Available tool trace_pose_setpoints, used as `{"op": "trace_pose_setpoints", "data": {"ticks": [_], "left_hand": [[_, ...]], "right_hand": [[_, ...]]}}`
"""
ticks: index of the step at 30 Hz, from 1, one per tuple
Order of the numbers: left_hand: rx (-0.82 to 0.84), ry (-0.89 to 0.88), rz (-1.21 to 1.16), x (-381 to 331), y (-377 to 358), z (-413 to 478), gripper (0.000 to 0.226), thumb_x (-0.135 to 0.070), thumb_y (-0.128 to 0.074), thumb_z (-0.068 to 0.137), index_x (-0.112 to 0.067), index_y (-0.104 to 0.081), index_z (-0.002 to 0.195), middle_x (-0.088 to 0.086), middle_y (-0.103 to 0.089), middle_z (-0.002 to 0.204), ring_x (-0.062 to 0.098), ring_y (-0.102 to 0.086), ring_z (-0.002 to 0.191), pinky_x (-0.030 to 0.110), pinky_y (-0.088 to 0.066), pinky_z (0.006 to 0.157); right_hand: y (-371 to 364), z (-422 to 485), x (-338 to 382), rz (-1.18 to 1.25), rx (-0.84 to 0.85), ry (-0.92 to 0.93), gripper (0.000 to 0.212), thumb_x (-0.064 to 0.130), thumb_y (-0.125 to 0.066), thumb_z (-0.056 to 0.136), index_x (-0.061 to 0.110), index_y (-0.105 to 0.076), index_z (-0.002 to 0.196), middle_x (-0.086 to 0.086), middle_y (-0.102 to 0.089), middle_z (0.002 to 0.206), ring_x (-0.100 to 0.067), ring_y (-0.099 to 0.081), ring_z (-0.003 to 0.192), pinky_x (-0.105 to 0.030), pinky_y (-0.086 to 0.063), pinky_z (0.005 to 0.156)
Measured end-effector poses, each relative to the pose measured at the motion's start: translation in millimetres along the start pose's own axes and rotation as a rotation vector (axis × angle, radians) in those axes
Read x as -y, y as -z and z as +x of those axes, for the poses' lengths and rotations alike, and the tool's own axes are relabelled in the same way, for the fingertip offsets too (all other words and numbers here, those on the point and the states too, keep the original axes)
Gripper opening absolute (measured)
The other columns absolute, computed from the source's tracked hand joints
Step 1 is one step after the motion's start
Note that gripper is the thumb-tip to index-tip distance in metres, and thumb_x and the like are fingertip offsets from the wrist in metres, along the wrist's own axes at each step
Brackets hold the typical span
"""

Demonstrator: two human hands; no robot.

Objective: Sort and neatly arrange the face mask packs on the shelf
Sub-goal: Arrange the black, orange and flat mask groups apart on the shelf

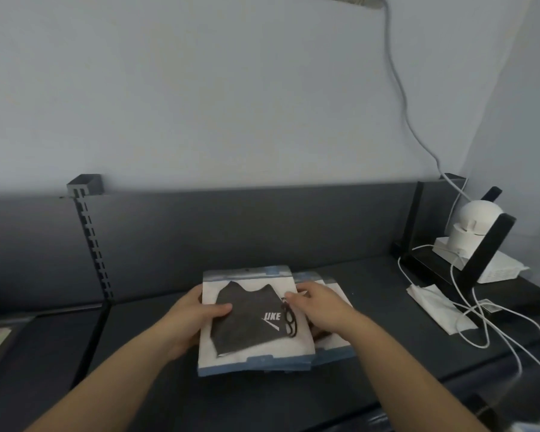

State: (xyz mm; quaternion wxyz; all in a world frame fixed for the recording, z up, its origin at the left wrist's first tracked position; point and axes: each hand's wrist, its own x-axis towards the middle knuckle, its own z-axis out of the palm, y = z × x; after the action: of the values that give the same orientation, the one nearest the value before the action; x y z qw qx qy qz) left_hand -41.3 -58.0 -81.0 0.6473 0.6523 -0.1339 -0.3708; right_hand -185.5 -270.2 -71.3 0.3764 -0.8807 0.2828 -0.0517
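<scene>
Mask packs [256, 353]: loose stack on the dark shelf [371, 363], directly in front of the person, between the two hands.
Left hand [194, 316]: holds the top pack [250, 335] at its left edge, thumb flat on the face, fingers curled beneath.
Right hand [321, 304]: fingers bent, tips at the right edge of the top pack beside the black ear loops [290, 319]; whether they pinch it cannot be told.
Lower packs [335, 355]: fanned out to the right, under the right hand.
Key relation: long axis of the top pack runs away from the person; both hands flank it equally, so squaring the stack likely means pushing the lower packs leftward.
Writing: white letters "UKE" [272, 316] over a white slash mark on the dark grey mask.
Right side: flat white packet [440, 307], white cable [480, 341].
Far: white domed device [477, 226] on a black stand, slotted upright [94, 244].
</scene>
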Motion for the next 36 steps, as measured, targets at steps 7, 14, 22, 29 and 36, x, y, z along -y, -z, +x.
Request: {"op": "trace_pose_setpoints", "data": {"ticks": [7, 14, 22, 29, 36], "left_hand": [[-0.157, 0.137, -0.056, 7, 17, -1, 0.025, 0.005, -0.062, 0.089, 0.003, -0.064, 0.114, 0.026, -0.073, 0.102, 0.038, -0.071, 0.090, 0.044, -0.057, 0.077], [-0.133, 0.151, -0.065, 9, 13, 7, 0.030, 0.004, -0.062, 0.089, 0.003, -0.061, 0.119, 0.025, -0.073, 0.106, 0.040, -0.070, 0.096, 0.043, -0.057, 0.077], [-0.153, 0.110, -0.074, 10, 22, 10, 0.032, -0.003, -0.061, 0.092, -0.003, -0.060, 0.124, 0.023, -0.072, 0.109, 0.040, -0.069, 0.098, 0.048, -0.056, 0.085], [0.088, -0.034, -0.121, 8, 14, 0, 0.077, -0.051, -0.087, 0.060, -0.016, -0.062, 0.125, 0.014, -0.073, 0.117, 0.031, -0.071, 0.106, 0.044, -0.054, 0.092], [-0.138, -0.403, -0.258, -4, 73, -18, 0.056, 0.017, -0.065, 0.076, -0.019, -0.061, 0.119, 0.011, -0.074, 0.113, 0.030, -0.070, 0.102, 0.044, -0.060, 0.083]], "right_hand": [[29, 1, -47, -0.255, -0.059, -0.398, 0.122, 0.079, -0.072, 0.060, 0.010, -0.029, 0.152, -0.014, -0.034, 0.154, -0.034, -0.036, 0.139, -0.043, -0.036, 0.112], [51, -13, -45, 0.569, -0.176, -0.209, 0.024, 0.009, -0.075, 0.085, 0.002, -0.068, 0.107, -0.009, -0.078, 0.084, -0.021, -0.074, 0.070, -0.027, -0.057, 0.059], [85, -21, -42, 1.078, -0.609, -0.053, 0.025, 0.009, -0.066, 0.093, 0.010, -0.063, 0.117, -0.014, -0.072, 0.109, -0.031, -0.071, 0.094, -0.048, -0.056, 0.086], [-23, -14, 18, 0.471, -0.110, 0.043, 0.020, 0.019, -0.073, 0.089, 0.022, -0.062, 0.105, 0.003, -0.071, 0.104, -0.015, -0.067, 0.095, -0.022, -0.051, 0.072], [-27, -4, 26, 0.068, -0.225, -0.141, 0.087, 0.064, -0.064, 0.083, 0.023, -0.029, 0.152, -0.007, -0.030, 0.154, -0.029, -0.027, 0.143, -0.046, -0.032, 0.113]]}}
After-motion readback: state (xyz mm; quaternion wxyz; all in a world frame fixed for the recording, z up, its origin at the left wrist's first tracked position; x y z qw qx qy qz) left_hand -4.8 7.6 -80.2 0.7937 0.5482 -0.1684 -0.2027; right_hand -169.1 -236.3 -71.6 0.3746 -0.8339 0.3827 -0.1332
